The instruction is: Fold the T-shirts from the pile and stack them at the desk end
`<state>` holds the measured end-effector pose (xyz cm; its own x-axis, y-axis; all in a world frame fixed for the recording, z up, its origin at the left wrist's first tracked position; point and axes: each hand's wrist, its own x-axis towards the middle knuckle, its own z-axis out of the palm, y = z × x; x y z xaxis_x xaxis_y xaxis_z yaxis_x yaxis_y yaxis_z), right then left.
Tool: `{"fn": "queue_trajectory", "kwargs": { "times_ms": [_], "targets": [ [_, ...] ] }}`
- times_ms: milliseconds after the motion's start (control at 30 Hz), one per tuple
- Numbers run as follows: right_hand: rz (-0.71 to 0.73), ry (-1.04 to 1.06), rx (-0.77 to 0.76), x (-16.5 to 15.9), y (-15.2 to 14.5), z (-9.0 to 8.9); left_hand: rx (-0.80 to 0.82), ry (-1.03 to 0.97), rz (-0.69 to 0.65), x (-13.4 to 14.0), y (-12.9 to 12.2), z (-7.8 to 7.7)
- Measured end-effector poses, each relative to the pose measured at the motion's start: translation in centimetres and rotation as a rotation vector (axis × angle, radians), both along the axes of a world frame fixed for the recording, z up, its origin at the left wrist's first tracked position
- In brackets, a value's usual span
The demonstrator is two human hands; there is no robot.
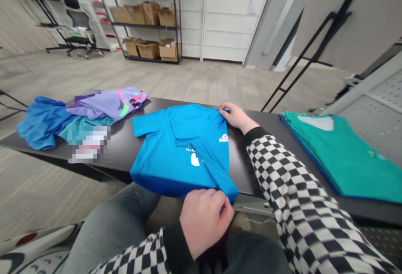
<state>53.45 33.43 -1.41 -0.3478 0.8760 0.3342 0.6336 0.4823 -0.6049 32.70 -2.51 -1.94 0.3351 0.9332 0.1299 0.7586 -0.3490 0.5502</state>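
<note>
A bright blue T-shirt (185,140) lies partly folded on the dark table, its right side turned inward over white print and its lower end hanging at the near edge. My right hand (237,116) pinches the shirt's far right corner by the collar. Close to my body, my left hand (205,219) is closed on the shirt's near right end, its fingertips mostly hidden. Both forearms wear checkered sleeves.
On the dark table (122,152), crumpled blue (47,119) and purple shirts (106,102) lie left, by a teal cloth (75,127) and a pixelated patch. A stack of folded green shirts (342,152) sits right. Beyond stand a shelf with boxes (147,50) and a chair (77,27).
</note>
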Motion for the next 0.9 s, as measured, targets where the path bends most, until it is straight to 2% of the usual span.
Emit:
{"fn": "queue_trajectory", "kwargs": {
  "times_ms": [133, 233, 300, 433, 533, 700, 900],
  "targets": [
    [-0.111, 0.079, 0.023, 0.4, 0.2, 0.2, 0.105, -0.099, -0.086, -0.5, -1.0, 1.4],
    [-0.146, 0.089, -0.008, 0.6, 0.4, 0.2, 0.018, -0.354, -0.149, -0.9, -1.6, 1.2],
    [-0.128, 0.092, -0.036, 0.6, 0.4, 0.2, -0.123, -0.521, -0.104, -1.0, -2.1, 0.1],
    [-0.091, 0.058, -0.081, 0.5, 0.2, 0.2, -0.444, -0.82, 0.1, -0.2, -2.8, -3.1],
    [-0.09, 0.014, -0.08, 0.5, 0.0, 0.6, -0.628, -0.981, 0.105, 1.2, -2.7, -4.5],
    [-0.042, -0.096, -0.095, 0.6, -0.5, 1.5, -0.617, -0.949, 0.138, 3.1, -1.1, -4.7],
    [-0.051, -0.159, -0.08, 0.7, -0.6, 1.5, -0.644, -0.876, 0.147, 2.7, 0.0, -4.5]
  ]
}}
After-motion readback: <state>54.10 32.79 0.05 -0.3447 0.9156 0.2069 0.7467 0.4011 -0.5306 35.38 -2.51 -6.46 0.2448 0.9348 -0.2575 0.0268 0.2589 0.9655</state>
